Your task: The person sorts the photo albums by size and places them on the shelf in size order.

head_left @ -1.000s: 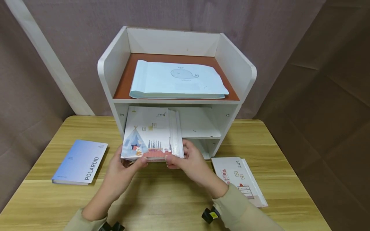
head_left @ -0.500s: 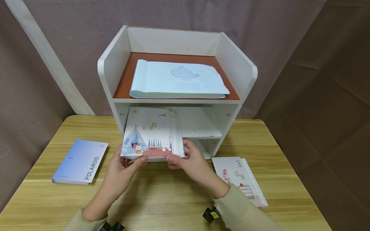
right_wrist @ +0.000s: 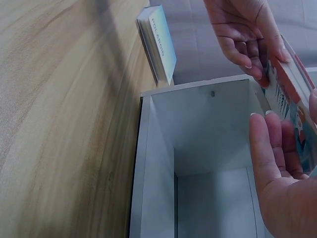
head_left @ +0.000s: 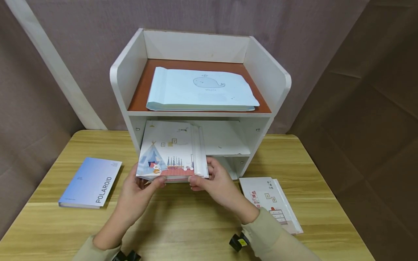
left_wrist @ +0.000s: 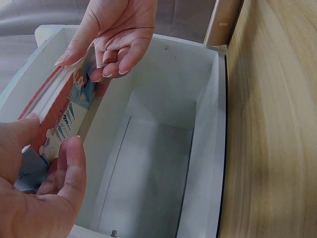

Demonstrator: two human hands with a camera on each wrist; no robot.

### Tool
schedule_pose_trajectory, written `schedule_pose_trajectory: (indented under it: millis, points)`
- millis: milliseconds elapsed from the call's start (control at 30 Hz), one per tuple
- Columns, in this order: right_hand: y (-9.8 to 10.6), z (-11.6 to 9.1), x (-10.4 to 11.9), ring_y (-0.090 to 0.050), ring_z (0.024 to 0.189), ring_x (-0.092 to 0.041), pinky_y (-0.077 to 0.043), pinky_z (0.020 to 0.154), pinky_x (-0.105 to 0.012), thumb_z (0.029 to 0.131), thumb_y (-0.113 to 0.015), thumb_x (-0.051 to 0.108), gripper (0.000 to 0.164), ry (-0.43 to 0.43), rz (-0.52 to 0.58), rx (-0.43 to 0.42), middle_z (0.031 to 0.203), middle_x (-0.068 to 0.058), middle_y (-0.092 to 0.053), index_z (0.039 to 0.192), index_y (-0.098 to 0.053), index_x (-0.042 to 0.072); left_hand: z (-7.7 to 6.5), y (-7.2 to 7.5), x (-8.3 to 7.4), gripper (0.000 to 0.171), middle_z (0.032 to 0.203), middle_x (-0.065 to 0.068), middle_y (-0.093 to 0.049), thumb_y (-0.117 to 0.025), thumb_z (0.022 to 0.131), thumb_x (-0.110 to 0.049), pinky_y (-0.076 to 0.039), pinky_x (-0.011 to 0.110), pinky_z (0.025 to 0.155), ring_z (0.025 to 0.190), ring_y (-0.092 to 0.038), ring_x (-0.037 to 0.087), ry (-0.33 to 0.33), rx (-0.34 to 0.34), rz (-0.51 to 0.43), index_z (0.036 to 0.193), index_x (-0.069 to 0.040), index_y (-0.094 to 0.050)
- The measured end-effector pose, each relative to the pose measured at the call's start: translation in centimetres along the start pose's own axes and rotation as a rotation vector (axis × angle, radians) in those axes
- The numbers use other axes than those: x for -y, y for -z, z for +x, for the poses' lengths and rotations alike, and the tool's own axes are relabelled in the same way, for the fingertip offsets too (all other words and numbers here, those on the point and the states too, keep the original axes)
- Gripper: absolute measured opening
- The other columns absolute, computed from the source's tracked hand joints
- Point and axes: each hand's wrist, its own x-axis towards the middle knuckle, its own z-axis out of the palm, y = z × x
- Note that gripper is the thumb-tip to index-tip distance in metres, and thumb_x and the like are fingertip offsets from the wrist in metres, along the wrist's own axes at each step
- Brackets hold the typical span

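**White shelf unit (head_left: 266,78) hosting a two-handed hold!**

The tent-covered book (head_left: 169,145) is poking nearward from the middle compartment (head_left: 226,139), left side; left hand (head_left: 137,195) and right hand (head_left: 218,186) are pinching its near edge, fingers (left_wrist: 74,168) partly curling around it.

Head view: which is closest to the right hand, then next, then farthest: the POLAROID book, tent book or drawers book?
1. Tent book: held by the right hand.
2. Drawers book: on the table, to the hand's right.
3. POLAROID book: far over on the left.
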Motion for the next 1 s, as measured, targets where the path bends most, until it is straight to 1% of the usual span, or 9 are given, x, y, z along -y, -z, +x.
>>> schedule_pose_trajectory:
  millis: [233,433,867,1000]
  points:
    - [0.06,0.09,0.01,-0.067,0.087,-0.030,-0.057,0.078,-0.045,0.086,-0.074,0.011,0.062,0.005,-0.009,0.006,0.112,-0.021,-0.062,0.136,-0.037,0.005,0.12,-0.05,-0.07,0.051,0.113,0.014,-0.060,-0.069,0.089,-0.007,-0.057,0.032,0.076,0.089,-0.063,0.023,-0.004,-0.004,0.005,0.134,-0.004,-0.043]
    - [0.11,0.14,-0.04,-0.066,0.088,-0.037,-0.057,0.078,-0.045,0.088,-0.073,0.014,0.060,0.011,-0.019,0.008,0.109,-0.021,-0.062,0.135,-0.037,0.005,0.27,-0.12,-0.06,0.051,0.112,0.014,-0.060,-0.069,0.089,-0.006,-0.057,0.032,0.076,0.090,-0.063,0.023,0.001,-0.005,-0.006,0.133,-0.003,-0.043]
    - [-0.06,0.28,0.18,-0.065,0.089,-0.038,-0.058,0.077,-0.043,0.089,-0.071,0.017,0.055,0.014,-0.048,-0.010,0.108,-0.020,-0.063,0.131,-0.039,0.003,0.66,-0.23,0.10,0.051,0.115,0.016,-0.057,-0.069,0.089,-0.005,-0.058,0.034,0.077,0.095,-0.062,0.023,-0.001,-0.012,-0.025,0.133,-0.001,-0.043]
    - [-0.11,0.36,0.16,-0.064,0.091,-0.044,-0.058,0.076,-0.043,0.090,-0.071,0.018,0.053,0.017,-0.054,-0.022,0.107,-0.020,-0.063,0.130,-0.040,0.003,0.76,-0.24,0.18,0.051,0.116,0.016,-0.057,-0.069,0.090,-0.005,-0.057,0.034,0.077,0.096,-0.062,0.022,0.006,-0.018,-0.024,0.133,0.000,-0.043]
